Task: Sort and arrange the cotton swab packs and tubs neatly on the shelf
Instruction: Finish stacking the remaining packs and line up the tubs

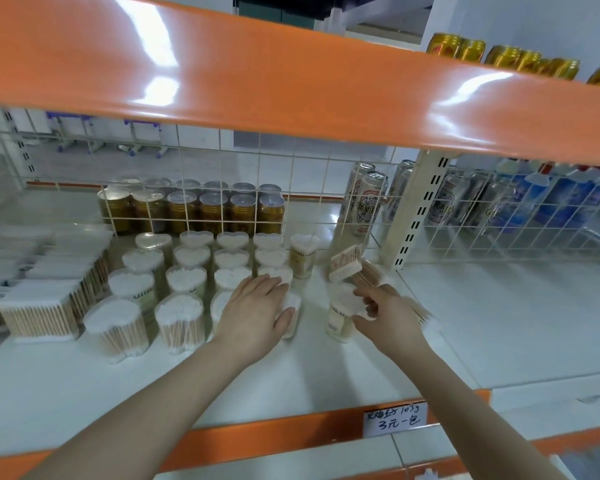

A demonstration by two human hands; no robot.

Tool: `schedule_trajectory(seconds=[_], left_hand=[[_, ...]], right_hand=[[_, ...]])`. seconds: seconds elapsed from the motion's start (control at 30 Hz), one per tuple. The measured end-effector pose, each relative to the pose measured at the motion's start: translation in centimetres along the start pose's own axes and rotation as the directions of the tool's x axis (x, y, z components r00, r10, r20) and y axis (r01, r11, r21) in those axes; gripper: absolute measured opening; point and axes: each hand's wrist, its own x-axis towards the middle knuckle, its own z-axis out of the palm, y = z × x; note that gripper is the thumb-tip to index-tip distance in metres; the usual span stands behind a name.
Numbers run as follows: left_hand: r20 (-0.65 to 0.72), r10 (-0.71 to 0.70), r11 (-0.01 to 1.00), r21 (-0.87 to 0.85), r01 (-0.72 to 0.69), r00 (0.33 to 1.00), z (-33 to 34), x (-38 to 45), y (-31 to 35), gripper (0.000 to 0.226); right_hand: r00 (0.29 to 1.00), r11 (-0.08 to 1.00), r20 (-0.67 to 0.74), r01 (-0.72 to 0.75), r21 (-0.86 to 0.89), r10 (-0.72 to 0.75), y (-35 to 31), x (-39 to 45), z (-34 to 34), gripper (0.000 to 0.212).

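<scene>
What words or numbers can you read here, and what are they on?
"103g" over "3元一包": handwritten on the white price tag on the orange shelf edge; the characters before "103g" are too scrawled to read.
Print on the beer cans: too blurred.
Label on the tub in the right hand: too blurred.
Gold cans on top: too small.

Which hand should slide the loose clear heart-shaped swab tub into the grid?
Right. The right hand already grips the loose clear heart-shaped swab tub; the left hand lies flat on the grid's front tub, probably steadying it.
</scene>
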Motion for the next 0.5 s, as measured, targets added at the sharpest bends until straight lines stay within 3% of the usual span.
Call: schedule_trajectory(seconds=[0.2, 0.3, 0.4, 0.5], left_hand=[[0.063, -0.028, 0.994, -0.105, 0.034, 0.998, 0.4, 0.4, -0.4, 0.098], [0.058, -0.016, 0.997, -0.077, 0.020, 0.998, 0.4, 0.6, -0.5, 0.096], [0.069, -0.004, 0.996, -0.086, 0.010, 0.998, 0.2, 0.7, -0.5, 0.081], [0.064, 0.011, 0.994, -0.111, -0.004, 0.998, -0.1, 0.6, -0.6, 0.096]], right_hand=[[0.997, 0.997, -0.006, 0.078, -0.023, -0.078, 0.3, -0.8, 0.3, 0.032], [0.993, 0.993, -0.009, 0.119, -0.020, -0.119, 0.4, -0.4, 0.4, 0.029], [0.996, 0.996, 0.026, 0.091, -0.017, -0.091, 0.0, -0.2, 0.8, 0.030], [0.997, 0.997, 0.027, 0.077, -0.004, -0.077, -0.2, 0.4, 1.6, 0.033]])
